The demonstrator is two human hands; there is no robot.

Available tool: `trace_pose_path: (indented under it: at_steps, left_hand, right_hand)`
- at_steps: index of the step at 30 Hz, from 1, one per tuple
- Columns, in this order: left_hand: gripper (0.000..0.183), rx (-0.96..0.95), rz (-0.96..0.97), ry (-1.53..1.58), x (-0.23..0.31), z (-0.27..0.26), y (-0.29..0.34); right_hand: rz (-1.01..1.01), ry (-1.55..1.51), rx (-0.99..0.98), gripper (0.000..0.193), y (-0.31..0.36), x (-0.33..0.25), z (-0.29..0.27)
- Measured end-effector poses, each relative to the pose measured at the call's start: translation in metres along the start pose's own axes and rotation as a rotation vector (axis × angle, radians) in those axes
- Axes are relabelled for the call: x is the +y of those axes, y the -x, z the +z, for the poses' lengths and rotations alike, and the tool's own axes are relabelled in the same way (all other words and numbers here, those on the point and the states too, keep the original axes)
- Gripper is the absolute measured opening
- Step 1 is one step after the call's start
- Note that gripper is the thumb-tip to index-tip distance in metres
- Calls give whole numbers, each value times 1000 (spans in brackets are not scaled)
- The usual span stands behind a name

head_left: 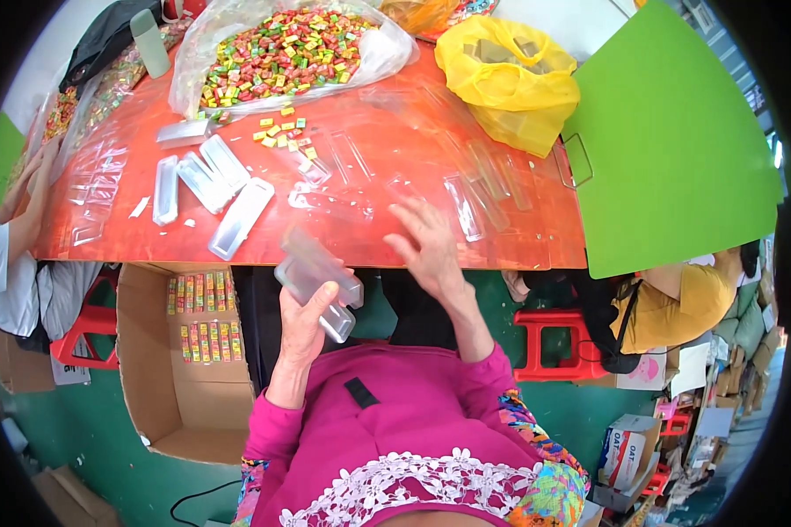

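Note:
Just in front of the table's near edge, my left hand [303, 325] grips several clear plastic boxes [310, 269], bunched together and tilted. To its right, my right hand [431, 246] is raised near the table's edge with its fingers spread and nothing in them. More clear plastic trays [466, 208] lie on the red table [387, 248] beyond that hand. Several frosted boxes [242, 218] rest on the tabletop at the left. Behind them is a small scatter of yellow wrapped candies [281, 136].
A large clear bag [387, 46] of colourful candies lies at the back. Beside it stand a yellow bag [510, 105] and a green board [677, 158]. An open cardboard carton [211, 404] with rows of filled packs is at my left. Co-workers sit on both sides near red stools [549, 347].

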State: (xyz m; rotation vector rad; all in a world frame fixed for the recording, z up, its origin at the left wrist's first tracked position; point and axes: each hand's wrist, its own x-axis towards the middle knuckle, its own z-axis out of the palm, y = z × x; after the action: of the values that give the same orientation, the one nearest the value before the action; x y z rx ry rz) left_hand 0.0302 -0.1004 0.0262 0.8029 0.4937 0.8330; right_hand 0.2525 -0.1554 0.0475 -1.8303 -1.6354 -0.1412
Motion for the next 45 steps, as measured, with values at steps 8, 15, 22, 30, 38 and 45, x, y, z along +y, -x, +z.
trace_pose_path:
  at_steps: [8,15,22,30,38,45]
  left_hand:
    - [59,41,-7,129,4,-3,9]
    - [56,15,-16,131,4,-5,11]
    - [54,49,-16,141,2,-13,11]
    - [55,15,-25,136,-3,-8,10]
    - [56,4,-35,154,-6,-1,8]
    - [63,-10,25,51,2,-1,-5]
  right_hand:
    - [77,158,-96,45,-30,45,15]
    - [-139,256,-176,42,-58,15,50]
    - [0,288,30,32,-42,49,25]
    - [305,-113,155,27,-33,65,4]
    - [123,12,264,25,-28,76,14]
    - [78,129,231,22,-29,34,-1]
